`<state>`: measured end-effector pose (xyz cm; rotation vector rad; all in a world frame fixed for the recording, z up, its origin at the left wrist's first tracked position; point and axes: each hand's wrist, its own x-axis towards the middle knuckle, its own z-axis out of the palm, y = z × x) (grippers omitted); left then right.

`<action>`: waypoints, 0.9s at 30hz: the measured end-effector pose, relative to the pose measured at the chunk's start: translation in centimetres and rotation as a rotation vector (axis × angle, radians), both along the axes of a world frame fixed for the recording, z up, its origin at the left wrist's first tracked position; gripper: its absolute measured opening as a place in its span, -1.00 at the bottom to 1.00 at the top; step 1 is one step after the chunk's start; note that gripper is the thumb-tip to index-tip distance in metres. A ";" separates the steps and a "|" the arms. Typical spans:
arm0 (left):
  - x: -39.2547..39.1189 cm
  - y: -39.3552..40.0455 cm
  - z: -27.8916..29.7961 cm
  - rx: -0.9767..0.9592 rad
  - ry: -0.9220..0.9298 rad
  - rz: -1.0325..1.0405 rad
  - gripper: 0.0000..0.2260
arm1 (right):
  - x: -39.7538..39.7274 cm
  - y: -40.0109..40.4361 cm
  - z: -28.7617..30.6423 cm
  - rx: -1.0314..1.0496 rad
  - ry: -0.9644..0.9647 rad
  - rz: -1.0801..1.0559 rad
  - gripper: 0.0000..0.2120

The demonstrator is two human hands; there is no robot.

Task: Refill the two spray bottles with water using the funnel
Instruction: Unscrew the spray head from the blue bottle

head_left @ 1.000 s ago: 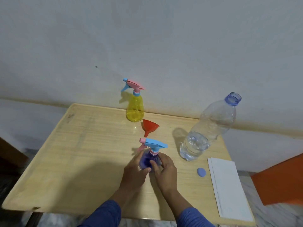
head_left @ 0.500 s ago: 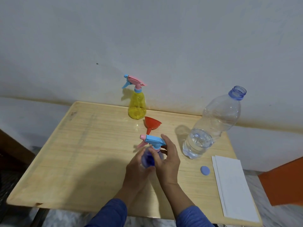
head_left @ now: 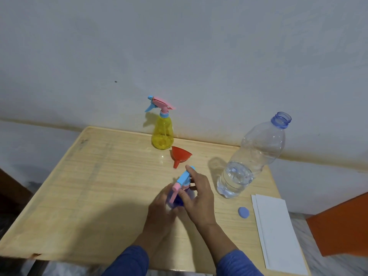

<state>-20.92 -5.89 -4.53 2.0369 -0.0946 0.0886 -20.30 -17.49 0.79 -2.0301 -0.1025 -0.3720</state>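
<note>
Spray bottles: two, one blue and one yellow; the landmark used below is the blue spray bottle [head_left: 180,198], standing near the middle of the desk and held between both hands.
Desk: pale wooden desk [head_left: 95,188] set against a grey wall; it carries everything named here.
Water bottle: large clear water bottle [head_left: 253,156], cap off, to the right of the blue spray bottle and just beyond it; water fills only its lowest part.
Paper: white sheets [head_left: 276,232] at the desk's right edge, to the right of the blue spray bottle and nearer the person.
Yellow spray bottle: the yellow spray bottle [head_left: 162,134] stands upright beyond the blue one, at the wall, its pink-and-blue head on.
Left hand: the left hand [head_left: 161,210] wraps the blue bottle's body; this grip is clenched round it to steady it.
Right hand: the right hand [head_left: 196,198] has its thumb and fingers curled round the blue-and-pink spray head [head_left: 184,179] at the collar, forefinger lying along the top; this grip is grasping the head.
Funnel: red funnel [head_left: 180,156] on its side, just beyond the blue bottle, between it and the yellow one, untouched.
Cap: small blue cap [head_left: 243,212] lies to the right of the blue bottle, beside the paper.
Step in hand: by my reading, unscrewing the head of the first bottle; no refilling looks begun.
Next move: it calls for twisting the head free while the body is held steady, lifting the dip tube clear, then seating the funnel in the neck.
</note>
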 end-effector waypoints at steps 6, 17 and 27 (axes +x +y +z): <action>0.1 0.1 -0.2 -0.016 0.030 -0.010 -0.51 | -0.4 0.0 0.4 0.053 0.005 0.037 -0.49; 0.0 0.0 -0.2 -0.019 -0.094 -0.020 -0.37 | -0.3 -0.4 1.0 0.018 0.050 0.106 -0.43; 0.5 0.1 -1.2 -0.009 -0.080 -0.005 -0.34 | 0.4 -1.1 2.3 0.023 0.108 0.194 -0.40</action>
